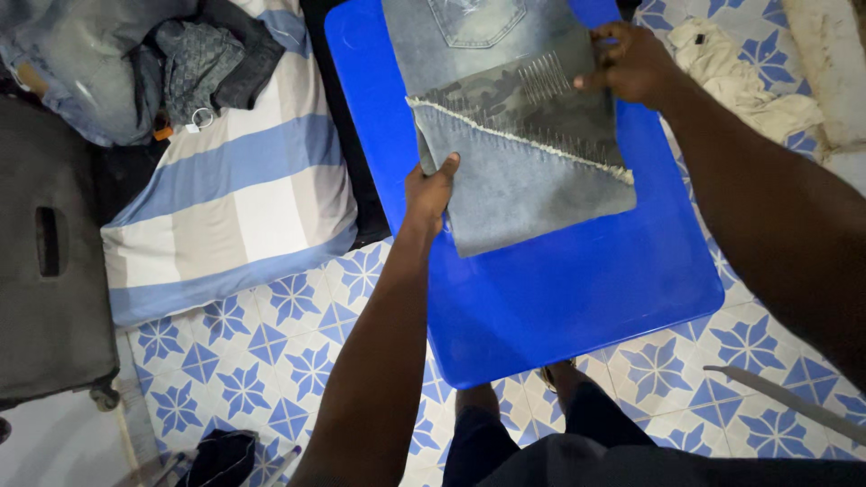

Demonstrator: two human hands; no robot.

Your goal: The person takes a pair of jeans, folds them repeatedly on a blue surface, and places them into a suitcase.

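Observation:
A pair of grey-blue jeans (523, 171) lies folded on a blue plastic table (577, 298), with a frayed hem running diagonally and a camouflage-patterned lining showing. My left hand (429, 191) grips the left edge of the folded denim, thumb on top. My right hand (636, 63) holds the fabric's upper right edge near the table's far side. A back pocket (476, 20) shows at the top of the frame.
A striped blue, white and beige pillow (234, 189) lies to the left of the table, with a heap of dark clothes (144, 63) behind it. A dark suitcase (50, 261) stands far left. Cream cloth (740, 72) lies on the patterned tile floor (262, 361) at right.

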